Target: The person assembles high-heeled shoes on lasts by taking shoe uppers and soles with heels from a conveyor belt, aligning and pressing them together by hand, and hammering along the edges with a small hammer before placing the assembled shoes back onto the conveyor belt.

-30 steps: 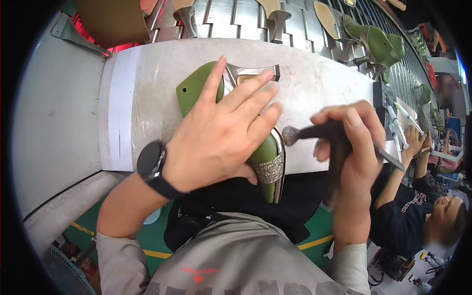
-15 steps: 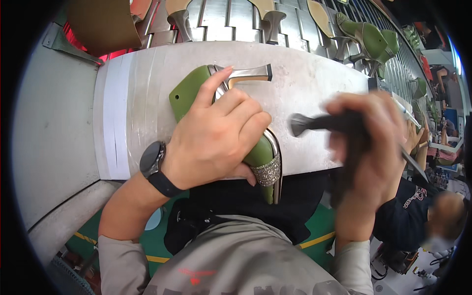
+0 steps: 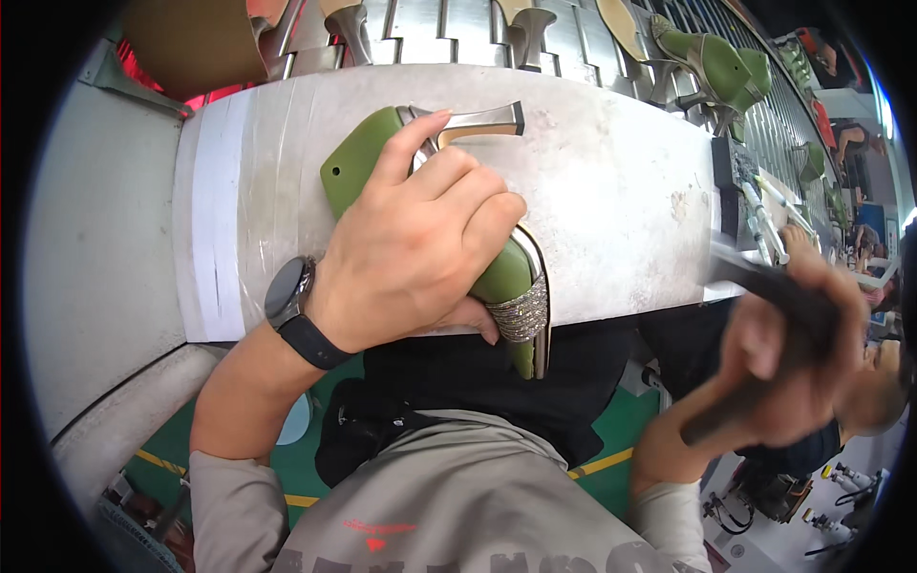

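Note:
A green high-heeled shoe lies on its side on the white work surface. Its metallic heel points right, and a glittering band wraps the front part. My left hand grips the shoe over its middle, one finger stretched up by the heel's base and the thumb under the near side. Out to the right, past the surface's near edge, my right hand is wrapped round a dark hammer. The hammer and hand are smeared by motion, with the hammer head apart from the shoe.
Behind the surface runs a metal slat conveyor carrying several heeled shoes, including green shoes at the far right. A dark box and syringe-like tubes sit at the right end. Another person's hand is close to my right hand.
My right hand has swung the hammer right and toward me, away from the shoe. My left hand still holds the shoe in nearly the same place.

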Demonstrator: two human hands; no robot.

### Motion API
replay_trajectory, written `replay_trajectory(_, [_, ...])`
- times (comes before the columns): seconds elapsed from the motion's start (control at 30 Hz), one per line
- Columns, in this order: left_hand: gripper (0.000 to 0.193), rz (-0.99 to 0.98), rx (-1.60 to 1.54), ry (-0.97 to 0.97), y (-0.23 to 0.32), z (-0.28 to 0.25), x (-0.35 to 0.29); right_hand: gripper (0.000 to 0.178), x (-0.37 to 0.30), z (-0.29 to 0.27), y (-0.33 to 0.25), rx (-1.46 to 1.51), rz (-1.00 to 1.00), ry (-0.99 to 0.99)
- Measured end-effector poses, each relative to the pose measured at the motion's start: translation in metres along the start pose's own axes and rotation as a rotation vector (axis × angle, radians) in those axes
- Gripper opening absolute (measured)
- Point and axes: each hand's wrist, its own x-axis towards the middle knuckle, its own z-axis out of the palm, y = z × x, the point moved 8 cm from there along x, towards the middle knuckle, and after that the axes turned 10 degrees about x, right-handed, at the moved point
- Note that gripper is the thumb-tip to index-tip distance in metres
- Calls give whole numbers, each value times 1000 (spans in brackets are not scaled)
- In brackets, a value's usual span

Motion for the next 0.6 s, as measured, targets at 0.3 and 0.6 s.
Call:
replay_trajectory(0.3, [84, -25, 42, -25, -5, 2, 1, 23, -52, -18, 95, -124, 382, 219])
replay_trajectory(0.6, [86, 65, -95, -86, 17, 7, 2, 17, -31, -40, 75, -340, 299, 155])
